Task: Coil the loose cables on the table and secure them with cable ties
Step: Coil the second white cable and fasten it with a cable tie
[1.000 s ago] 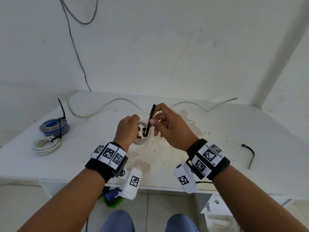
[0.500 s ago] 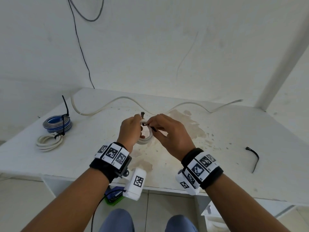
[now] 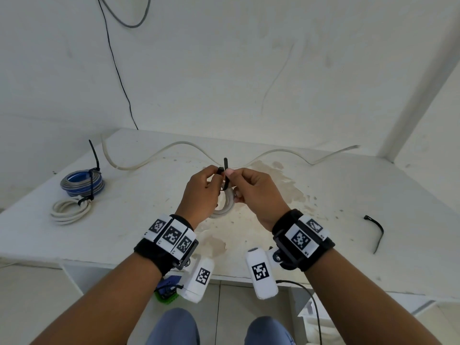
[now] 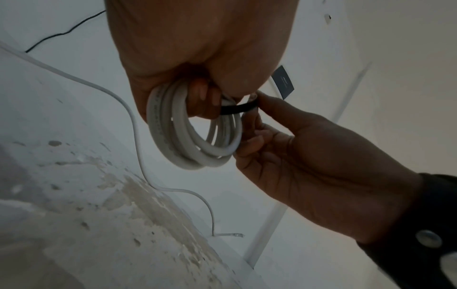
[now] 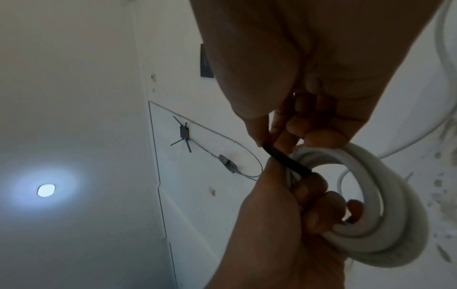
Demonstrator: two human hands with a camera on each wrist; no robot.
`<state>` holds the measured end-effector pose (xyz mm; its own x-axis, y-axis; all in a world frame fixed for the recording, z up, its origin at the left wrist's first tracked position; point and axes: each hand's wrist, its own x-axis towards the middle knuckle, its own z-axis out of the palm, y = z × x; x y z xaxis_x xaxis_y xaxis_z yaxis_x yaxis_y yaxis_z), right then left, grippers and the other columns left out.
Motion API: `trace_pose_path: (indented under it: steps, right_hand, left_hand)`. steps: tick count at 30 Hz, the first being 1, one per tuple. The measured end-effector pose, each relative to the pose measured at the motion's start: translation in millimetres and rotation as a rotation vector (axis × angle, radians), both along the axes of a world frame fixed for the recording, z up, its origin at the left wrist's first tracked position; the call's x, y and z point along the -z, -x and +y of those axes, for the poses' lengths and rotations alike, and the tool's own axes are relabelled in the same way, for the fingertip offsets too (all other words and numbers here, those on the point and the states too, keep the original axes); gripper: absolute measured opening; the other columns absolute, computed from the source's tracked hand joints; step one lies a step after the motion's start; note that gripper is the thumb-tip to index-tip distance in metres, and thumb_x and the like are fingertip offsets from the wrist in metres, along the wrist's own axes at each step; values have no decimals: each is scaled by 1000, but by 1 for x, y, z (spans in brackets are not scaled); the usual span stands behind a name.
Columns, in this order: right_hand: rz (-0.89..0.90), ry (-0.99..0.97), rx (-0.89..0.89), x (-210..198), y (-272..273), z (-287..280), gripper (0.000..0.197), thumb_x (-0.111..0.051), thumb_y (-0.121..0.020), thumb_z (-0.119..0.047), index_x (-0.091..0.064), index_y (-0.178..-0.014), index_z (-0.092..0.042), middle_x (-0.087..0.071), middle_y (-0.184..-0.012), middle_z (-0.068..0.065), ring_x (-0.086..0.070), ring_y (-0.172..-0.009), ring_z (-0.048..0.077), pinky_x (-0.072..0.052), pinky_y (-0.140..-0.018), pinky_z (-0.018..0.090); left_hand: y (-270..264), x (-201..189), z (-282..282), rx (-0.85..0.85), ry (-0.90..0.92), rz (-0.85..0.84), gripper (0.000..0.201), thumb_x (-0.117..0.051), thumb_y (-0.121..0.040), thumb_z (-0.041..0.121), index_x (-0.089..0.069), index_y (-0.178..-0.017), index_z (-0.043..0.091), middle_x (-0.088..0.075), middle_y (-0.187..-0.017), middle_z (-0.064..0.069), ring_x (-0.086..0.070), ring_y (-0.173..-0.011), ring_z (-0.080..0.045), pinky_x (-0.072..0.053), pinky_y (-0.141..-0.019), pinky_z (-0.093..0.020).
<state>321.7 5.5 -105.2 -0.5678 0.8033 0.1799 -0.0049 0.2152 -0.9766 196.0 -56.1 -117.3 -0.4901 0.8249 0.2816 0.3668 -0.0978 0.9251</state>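
A small white cable coil [image 3: 227, 204] hangs between my two hands above the middle of the table [image 3: 323, 195]. My left hand [image 3: 214, 174] has its fingers curled through and around the coil [image 5: 385, 215]. A black cable tie [image 4: 238, 108] is looped round the coil's strands. My right hand [image 3: 235, 175] pinches the tie [image 5: 284, 160] between thumb and fingers close to the coil. The tie's tip [image 3: 225, 162] stands up between the hands. In the head view most of the coil is hidden behind the hands.
A blue-and-grey tied coil [image 3: 82, 183] and a white tied coil [image 3: 69, 210] lie at the table's left. A loose white cable [image 3: 186, 145] snakes along the back. A spare black tie [image 3: 375, 232] lies at the right. The table's front edge runs just below my wrists.
A second ago my right hand held the tie upright over the coil. It has since brought the tie round the strands, and both hands now meet at the coil's top.
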Motion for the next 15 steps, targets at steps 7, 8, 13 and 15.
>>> trace_pose_path:
  steps: [7,8,13,15]
  right_hand:
    - [-70,81,-81,-6,-2,4,42,-60,-100,-28,-64,-95,14,-60,-83,12,-49,-55,5,-48,-70,24]
    - [-79,74,-92,-6,-3,4,42,-60,-101,-28,-64,-96,13,-60,-84,12,-49,-56,5,-48,-70,24]
    - [-78,94,-92,-8,-3,5,35,-58,-102,-30,-69,-90,1,-61,-84,12,-50,-55,4,-48,-68,24]
    - [-80,104,-104,-8,-3,6,32,-59,-102,-30,-69,-88,-2,-60,-84,13,-50,-57,5,-48,-68,24]
  left_hand:
    - [1,3,0,12,1,46,22,-46,-98,15,-67,-92,19,-67,-75,-7,-52,-63,-22,-49,-58,-45]
    - [2,3,0,19,0,47,22,-45,-98,14,-66,-91,18,-65,-72,-5,-51,-62,-22,-48,-57,-42]
    - [1,4,-1,42,-12,83,23,-46,-98,12,-66,-89,17,-68,-75,-5,-50,-56,-14,-46,-57,-35]
    - [1,4,-1,41,-13,95,23,-46,-98,13,-66,-88,18,-68,-75,-4,-51,-56,-12,-46,-57,-34]
